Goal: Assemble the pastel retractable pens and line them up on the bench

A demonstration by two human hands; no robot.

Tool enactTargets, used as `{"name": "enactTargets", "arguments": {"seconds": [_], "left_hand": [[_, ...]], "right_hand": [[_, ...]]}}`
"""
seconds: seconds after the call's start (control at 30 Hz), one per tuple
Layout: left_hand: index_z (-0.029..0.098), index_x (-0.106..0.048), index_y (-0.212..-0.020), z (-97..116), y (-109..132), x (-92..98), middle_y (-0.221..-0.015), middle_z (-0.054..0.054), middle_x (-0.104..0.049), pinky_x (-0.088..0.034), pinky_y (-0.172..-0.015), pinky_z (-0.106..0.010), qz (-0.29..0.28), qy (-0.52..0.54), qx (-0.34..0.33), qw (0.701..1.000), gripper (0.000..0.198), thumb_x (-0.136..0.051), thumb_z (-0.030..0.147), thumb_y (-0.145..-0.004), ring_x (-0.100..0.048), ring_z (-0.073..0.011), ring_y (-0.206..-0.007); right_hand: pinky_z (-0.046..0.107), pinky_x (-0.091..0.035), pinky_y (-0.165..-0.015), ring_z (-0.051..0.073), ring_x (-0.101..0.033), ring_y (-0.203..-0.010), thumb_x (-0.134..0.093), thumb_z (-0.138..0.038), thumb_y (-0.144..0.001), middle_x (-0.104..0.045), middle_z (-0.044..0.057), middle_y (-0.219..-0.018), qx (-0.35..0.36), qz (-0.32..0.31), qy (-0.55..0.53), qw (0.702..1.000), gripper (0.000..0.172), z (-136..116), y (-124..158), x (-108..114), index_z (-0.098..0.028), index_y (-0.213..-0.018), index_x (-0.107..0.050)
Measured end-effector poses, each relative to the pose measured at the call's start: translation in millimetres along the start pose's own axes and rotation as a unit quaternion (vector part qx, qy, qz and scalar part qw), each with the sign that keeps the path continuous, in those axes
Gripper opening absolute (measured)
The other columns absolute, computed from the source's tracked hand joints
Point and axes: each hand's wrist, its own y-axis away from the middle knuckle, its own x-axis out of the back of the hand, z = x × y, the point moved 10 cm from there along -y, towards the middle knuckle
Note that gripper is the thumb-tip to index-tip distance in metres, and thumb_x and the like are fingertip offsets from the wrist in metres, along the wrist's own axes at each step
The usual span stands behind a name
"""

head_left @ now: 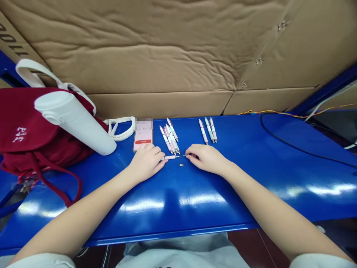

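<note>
My left hand point(146, 160) rests on the blue table point(251, 167), its fingers closed on a pale pink pen barrel point(170, 157) that points right. My right hand point(206, 158) lies just right of it, fingers pinched on a thin refill or pen part whose tip shows at its thumb. A tiny metal piece point(181, 164) lies on the table between the hands. Behind them a bunch of several pink and white pens point(170, 138) lies on the table. A second group of three pens point(208, 130) lies further right.
A phone point(143, 138) with a red button on its screen lies behind my left hand. A white flask point(74, 121) leans on a dark red bag point(25, 130) at the left. Cardboard point(167, 56) walls off the back. Coloured wires point(292, 113) run at the back right.
</note>
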Motion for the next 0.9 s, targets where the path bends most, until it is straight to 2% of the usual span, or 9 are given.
{"name": "enactTargets", "arguments": {"seconds": [0.13, 0.33, 0.9], "left_hand": [[0.016, -0.065, -0.091, 6.8, 0.3, -2.9, -0.084, -0.006, -0.063, -0.036, -0.069, -0.031, -0.006, 0.011, -0.025, 1.000, 0.032, -0.038, 0.033, -0.095, -0.053, -0.0183, -0.079], [0.016, -0.065, -0.089, 9.8, 0.3, 1.4, -0.083, -0.006, -0.063, -0.037, -0.069, -0.031, 0.017, 0.028, -0.032, 0.999, 0.031, -0.040, 0.033, -0.094, -0.054, -0.0177, -0.079], [0.017, -0.064, -0.092, 8.3, 1.5, 1.2, -0.084, -0.005, -0.063, -0.035, -0.069, -0.032, 0.027, 0.035, -0.038, 0.998, 0.030, -0.040, 0.033, -0.094, -0.053, -0.0175, -0.079]], "right_hand": [[0.023, -0.040, -0.063, 0.015, -0.059, -0.074, -0.047, -0.023, -0.088, -0.065, 0.004, -0.087, 0.009, -0.005, 0.001, 1.000, 0.019, -4.4, 0.6, -3.4, -0.018, -0.091, -0.064], [0.024, -0.041, -0.064, 0.016, -0.059, -0.075, -0.046, -0.023, -0.089, -0.065, 0.005, -0.087, 0.021, -0.006, -0.005, 1.000, 0.020, -9.5, 0.7, -3.9, -0.018, -0.093, -0.064], [0.024, -0.040, -0.062, 0.014, -0.058, -0.070, -0.048, -0.022, -0.087, -0.066, 0.005, -0.086, 0.014, -0.001, -0.035, 0.999, 0.019, -9.0, -0.1, -1.5, -0.017, -0.092, -0.066]]}}
